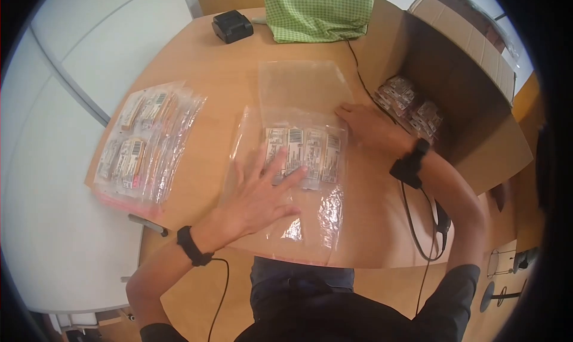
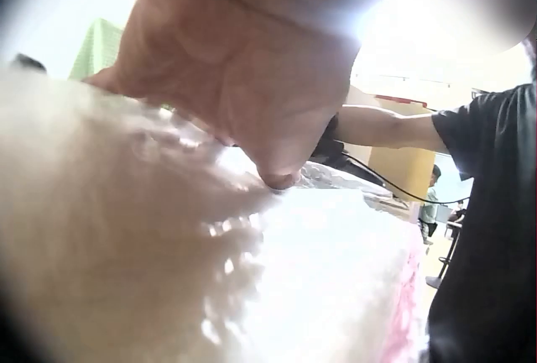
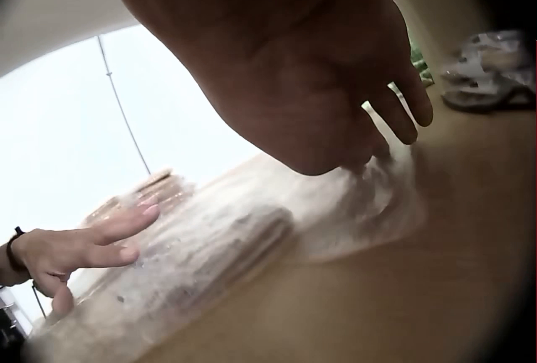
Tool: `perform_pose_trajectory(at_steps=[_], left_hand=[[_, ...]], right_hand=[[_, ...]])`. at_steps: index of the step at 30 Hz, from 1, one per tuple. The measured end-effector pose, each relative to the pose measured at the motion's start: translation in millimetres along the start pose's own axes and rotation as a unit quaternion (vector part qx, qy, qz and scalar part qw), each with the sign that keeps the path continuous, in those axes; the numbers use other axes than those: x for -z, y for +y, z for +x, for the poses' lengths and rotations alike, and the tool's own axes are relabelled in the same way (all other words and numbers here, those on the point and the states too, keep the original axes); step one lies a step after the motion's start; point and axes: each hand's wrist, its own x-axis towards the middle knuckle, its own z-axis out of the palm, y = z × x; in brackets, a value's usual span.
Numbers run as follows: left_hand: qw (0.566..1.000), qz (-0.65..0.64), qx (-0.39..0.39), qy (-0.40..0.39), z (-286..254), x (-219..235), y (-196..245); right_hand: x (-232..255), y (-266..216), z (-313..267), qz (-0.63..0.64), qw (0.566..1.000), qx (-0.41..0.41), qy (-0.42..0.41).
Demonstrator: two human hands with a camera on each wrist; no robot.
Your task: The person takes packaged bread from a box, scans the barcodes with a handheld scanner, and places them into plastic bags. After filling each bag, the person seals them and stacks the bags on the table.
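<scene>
A clear plastic bag lies on the table with labelled packets in a row at its middle; its flap extends toward the back. My left hand rests on the bag with fingers spread, fingertips over the packets. In the left wrist view, the left hand presses down on shiny plastic. At the bag's upper right edge is my right hand. The right wrist view has the right hand pinching crinkled plastic between thumb and forefinger, the other fingers extended.
Filled bags are stacked at the left of the table. An open cardboard box holding more packets stands at the right. Toward the back are a black device and green checked cloth. Cables run beside the right arm.
</scene>
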Motion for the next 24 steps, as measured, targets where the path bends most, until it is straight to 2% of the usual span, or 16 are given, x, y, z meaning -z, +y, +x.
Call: perform_pose_trajectory(at_steps=[3,4,5,6,8,9,11,12,14,15,16,17,18,21,23,24], left_hand=[[0.998,0.032,0.035,0.036,-2.7,-8.6,13.9],[0.998,0.034,0.033,0.033,-4.3,-9.5,22.5],[0.997,0.035,0.050,0.041,-3.4,-10.5,32.9],[0.996,0.033,0.070,0.050,-0.4,-12.4,41.8],[0.995,0.012,0.064,0.071,11.6,-22.7,47.1],[0.993,0.001,0.059,0.098,18.1,-28.2,44.8],[0.991,-0.026,0.039,0.123,34.0,-42.4,45.9],[0.991,-0.017,0.061,0.121,32.4,-38.6,45.3],[0.972,0.055,-0.075,0.216,32.9,-16.9,51.3],[0.972,0.060,-0.070,0.216,28.9,-10.6,58.2],[0.979,-0.025,-0.107,0.169,19.9,-7.8,71.0],[0.976,-0.112,-0.143,0.119,12.1,-7.2,79.4],[0.984,-0.111,-0.123,0.065,5.4,-5.0,80.7],[0.949,-0.234,-0.202,0.060,5.7,-4.5,48.1],[0.924,-0.335,-0.144,0.120,10.7,-15.9,48.0],[0.913,-0.351,-0.173,0.111,13.9,-10.0,51.5]], right_hand=[[-25.6,31.6,49.1,0.005,0.999,-0.029,0.026],[-45.9,49.7,67.0,-0.068,0.984,0.005,0.167],[-55.2,58.1,79.0,-0.141,0.941,0.042,0.303],[-45.4,51.6,79.7,-0.140,0.941,0.048,0.304],[5.9,16.2,62.5,-0.066,0.899,0.131,0.412],[42.0,-23.4,32.5,-0.012,0.943,0.098,0.317],[67.2,-88.7,-17.6,0.044,0.954,0.070,0.290],[68.9,-105.1,-48.0,0.063,0.950,0.115,0.283],[58.1,-127.4,-106.7,0.051,0.956,0.162,0.241],[58.4,-139.3,-135.8,0.043,0.968,0.155,0.191],[46.9,-148.0,-160.7,0.075,0.966,0.178,0.169],[37.9,-152.9,-174.3,0.108,0.963,0.200,0.145],[33.2,-157.1,-173.7,0.113,0.963,0.198,0.143],[19.0,-172.6,-193.7,0.113,0.958,0.251,0.084],[10.6,-182.7,-194.1,0.149,0.956,0.230,0.106],[6.7,-187.0,-193.5,0.150,0.957,0.218,0.121]])
